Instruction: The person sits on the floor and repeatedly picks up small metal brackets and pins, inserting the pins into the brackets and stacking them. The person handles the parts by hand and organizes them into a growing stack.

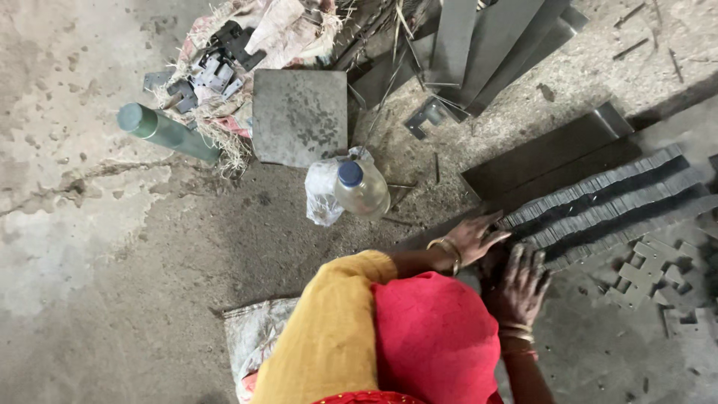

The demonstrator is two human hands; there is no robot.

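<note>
Two bare hands in the head view, both opened out and palm down, gripping nothing. Left hand (470, 238), bangle at the wrist, laid with spread fingers on the near end of the rows of stacked thin metal plates (598, 203). Right hand (521, 283) flat just beside it, fingers pointing at the same end, touching or nearly touching the lowest row; hard to tell which.

Judging from that pose: best to press evenly with flat palms rather than fingertips, so as not to tip the upright plates. Better to push along the rows, not across them, and to mind the sharp edges. Worth bracing one end while squaring the other, since a loose end would probably fan out.

Rows lying on the concrete floor (112, 247) toward its right edge, running up and to the right from the hands. Dark grey, tightly packed on edge, in long parallel bands with dark gaps between.

Just beyond the rows, dark flat steel bars (550, 153). Below them, at the right edge, loose cut-out metal pieces (645, 278) scattered flat. Near the middle, a clear plastic bottle with a blue cap (361, 188); further up, a square steel plate (299, 116); to its left a green cylinder (166, 131) lying tilted.
</note>
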